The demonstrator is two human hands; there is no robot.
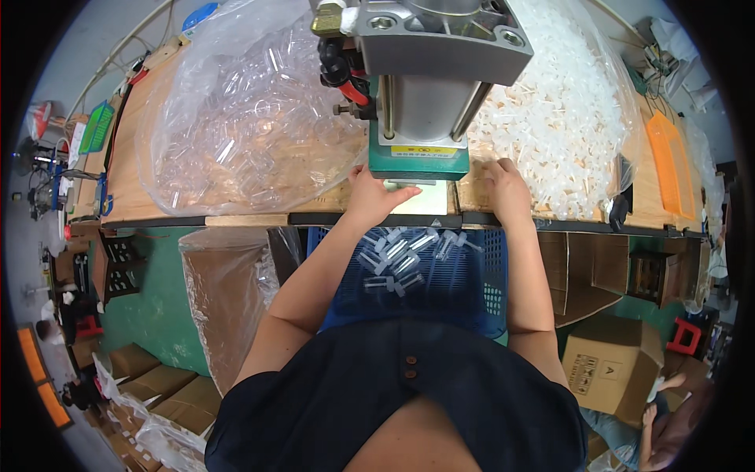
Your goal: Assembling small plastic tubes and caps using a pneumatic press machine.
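Observation:
A grey pneumatic press (429, 79) with a green base stands at the bench's front edge. My left hand (376, 195) lies just below the press base, fingers reaching under it; what it holds, if anything, is hidden. My right hand (503, 189) rests on the bench edge to the right of the press, next to a heap of small white plastic parts (558, 118). A blue slotted crate (440, 287) sits on my lap below the bench, with several clear plastic tubes (397, 259) in it.
A big clear bag of transparent tubes (244, 126) fills the bench's left. An orange tray (672, 169) lies at far right, a green basket (96, 126) at far left. A clear bag (228, 299) hangs below; cardboard boxes (609, 362) stand on the floor. Another person's hand (661, 417) is at lower right.

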